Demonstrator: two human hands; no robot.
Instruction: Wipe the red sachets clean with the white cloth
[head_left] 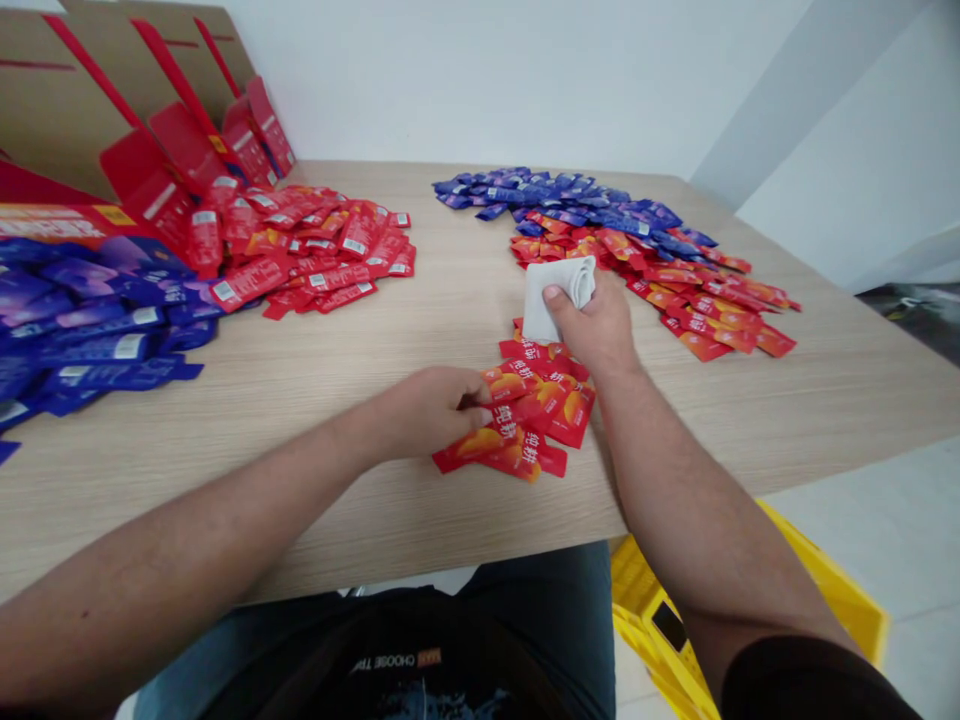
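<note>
Wooden worktop (300, 400) | left hand (427, 410): grip pinched shut on red sachets (536, 410) near front edge, keeping them from sliding | right hand (596, 330): grip closed around white cloth (555, 285), just behind them.

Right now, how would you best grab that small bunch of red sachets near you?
Probably pinch the red sachets at their left ends, coming from the left: they lie flat, and the left hand touches them there; the right hand, holding a white cloth, blocks the far side.
</note>
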